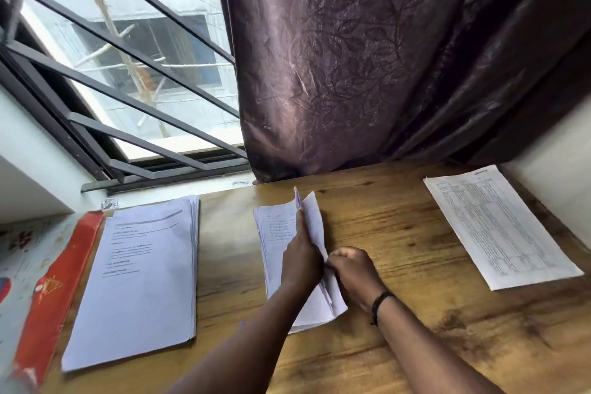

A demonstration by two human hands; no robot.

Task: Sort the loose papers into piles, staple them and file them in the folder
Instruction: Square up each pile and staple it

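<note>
White sheets of the middle paper stack [287,253] are being leafed through: the left hand [300,261] is pinching raised pages, the right hand [350,269], fingers curled, gripping their edge beside it. Sorting seems underway; next, separating one sheet cleanly.

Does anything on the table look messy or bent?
Yes. The middle papers are folded up between the left hand and right hand, not lying flat. The red folder at the left looks scuffed and worn along its edges.
</note>
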